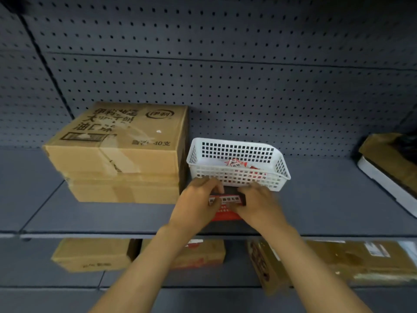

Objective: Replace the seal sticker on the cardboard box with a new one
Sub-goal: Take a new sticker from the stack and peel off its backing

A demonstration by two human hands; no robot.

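A small dark and red box [228, 215] lies on the grey shelf [90, 213] just in front of a white basket. Across its top edge runs a white and red seal sticker [230, 199] with printed characters. My left hand [198, 199] rests on the sticker's left end, fingers curled over the box. My right hand [259, 203] covers the box's right end, with fingertips on the sticker. Much of the box is hidden under both hands. Whether the sticker is fully stuck down cannot be told.
The white perforated basket [239, 175] holds several red and white stickers [237, 164]. Two stacked cardboard cartons [121, 152] stand to the left. A flat box [388, 168] lies at far right. Pegboard wall [225, 75] behind; more cartons [90, 254] on the lower shelf.
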